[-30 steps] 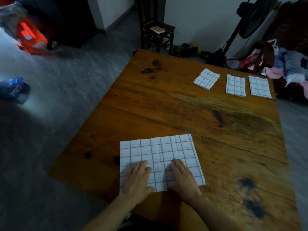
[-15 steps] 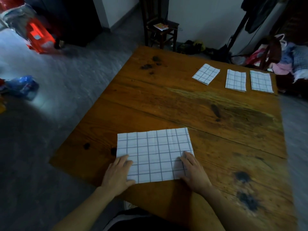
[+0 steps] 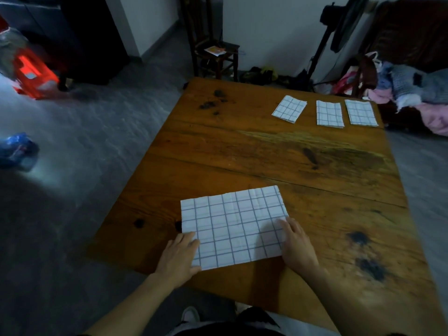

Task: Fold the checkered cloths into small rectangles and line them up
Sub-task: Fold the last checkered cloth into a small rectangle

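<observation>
A white checkered cloth [image 3: 232, 224] lies flat as a wide rectangle near the front edge of the wooden table [image 3: 278, 161]. My left hand [image 3: 180, 258] rests on the cloth's near left corner, fingers spread, thumb at the cloth's front edge. My right hand [image 3: 295, 243] lies on its right edge, fingers flat on the fabric. At the table's far right, three small folded checkered cloths sit in a row: a slanted one [image 3: 289, 109], a middle one [image 3: 329, 113] and a right one [image 3: 361, 112].
Behind the table stand a dark wooden chair [image 3: 218, 54], a fan stand [image 3: 322, 47] and a pile of clothes [image 3: 412, 90]. On the floor at left are a red container [image 3: 34, 73] and a blue bag [image 3: 17, 151].
My hands slid apart from the cloth's middle to its left corner and right edge. The cloth now lies smoother, and the camera view shifted slightly.
</observation>
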The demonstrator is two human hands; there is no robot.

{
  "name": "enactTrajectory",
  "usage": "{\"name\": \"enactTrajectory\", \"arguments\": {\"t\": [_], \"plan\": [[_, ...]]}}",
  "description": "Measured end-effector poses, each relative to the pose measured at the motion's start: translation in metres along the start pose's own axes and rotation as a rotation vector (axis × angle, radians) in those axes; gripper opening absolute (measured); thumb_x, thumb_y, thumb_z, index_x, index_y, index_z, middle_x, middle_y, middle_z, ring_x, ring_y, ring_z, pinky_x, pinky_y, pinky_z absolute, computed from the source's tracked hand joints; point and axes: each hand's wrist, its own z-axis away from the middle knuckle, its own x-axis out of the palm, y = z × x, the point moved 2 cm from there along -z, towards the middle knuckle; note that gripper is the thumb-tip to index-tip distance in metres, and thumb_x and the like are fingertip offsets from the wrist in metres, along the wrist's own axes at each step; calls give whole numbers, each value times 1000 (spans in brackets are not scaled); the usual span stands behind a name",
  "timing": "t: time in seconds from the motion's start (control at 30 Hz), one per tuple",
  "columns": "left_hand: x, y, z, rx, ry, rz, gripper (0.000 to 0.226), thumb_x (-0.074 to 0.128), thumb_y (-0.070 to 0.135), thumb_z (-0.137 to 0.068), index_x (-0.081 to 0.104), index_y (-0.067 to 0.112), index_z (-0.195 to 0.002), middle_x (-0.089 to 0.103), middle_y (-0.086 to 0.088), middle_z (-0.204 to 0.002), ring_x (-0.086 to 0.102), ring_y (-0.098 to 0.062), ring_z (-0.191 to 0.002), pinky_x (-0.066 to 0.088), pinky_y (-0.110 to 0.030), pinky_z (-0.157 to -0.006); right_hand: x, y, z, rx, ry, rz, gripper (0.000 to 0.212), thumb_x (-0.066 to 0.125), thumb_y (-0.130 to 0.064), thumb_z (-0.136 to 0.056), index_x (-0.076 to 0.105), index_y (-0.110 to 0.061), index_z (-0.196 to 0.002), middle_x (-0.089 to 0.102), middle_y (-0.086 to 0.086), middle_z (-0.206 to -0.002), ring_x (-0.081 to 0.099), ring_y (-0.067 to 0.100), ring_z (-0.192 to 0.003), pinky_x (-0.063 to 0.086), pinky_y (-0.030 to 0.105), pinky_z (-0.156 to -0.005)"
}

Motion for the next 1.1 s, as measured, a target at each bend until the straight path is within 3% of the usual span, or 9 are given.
{"name": "enactTrajectory", "arguments": {"t": [0.13,0.23,0.37,0.47,0.6,0.8,0.9,1.1], "plan": [[2,-11,4,143,58,22,52,69,43,-86,52,28,-133,39,6,-145,32,-13,-134,34,-31,-106,28,-47,25,-83,79,11,43,52,-8,-91,49,-19,-132,43,5,-143,41,22,-133,43,38,-108],[2,-23,8,268,66,20,50,68,46,-86,57,26,-130,44,6,-142,35,-14,-131,34,-31,-101,58,-87,43,-161,86,3,39,54,-7,-88,58,-17,-126,54,3,-134,50,17,-124,40,28,-108],[4,-31,18,408,-26,-92,58,68,49,-84,53,23,-133,44,3,-139,36,-18,-130,35,-36,-101,93,-129,61,-169,-54,27,52,57,-15,-85,50,-21,-136,41,-1,-149,36,17,-139,30,34,-116],[15,-31,25,436,-4,-119,48,71,31,-81,56,21,-125,47,1,-135,41,-22,-127,38,-38,-98,104,-147,74,-122,-103,61,60,57,-17,-90,38,-16,-146,32,0,-156,26,18,-145,19,29,-117],[31,-31,35,463,25,-98,43,77,18,-67,61,23,-106,60,3,-111,56,-20,-103,48,-34,-80,107,-148,83,-52,-91,84,62,55,-21,-91,33,-19,-149,29,-3,-157,24,16,-145,17,29,-118],[36,-20,48,568,119,-92,38,83,16,-53,62,26,-83,60,8,-82,56,-13,-74,47,-27,-60,99,-136,99,-22,-67,86,58,57,-20,-89,40,-22,-145,38,-5,-151,33,14,-139,26,29,-115],[39,-14,51,550,126,-107,39,84,22,-53,62,25,-85,61,6,-83,57,-14,-75,47,-28,-60,96,-129,109,-32,-70,78,59,56,-21,-89,39,-22,-146,36,-5,-151,32,15,-140,26,30,-116],[42,-1,55,521,177,-86,33,84,15,-54,60,23,-76,58,6,-76,54,-15,-69,43,-27,-58,91,-121,131,-26,-49,42,63,56,-21,-92,33,-20,-151,27,-2,-158,22,15,-146,15,29,-118]]}}
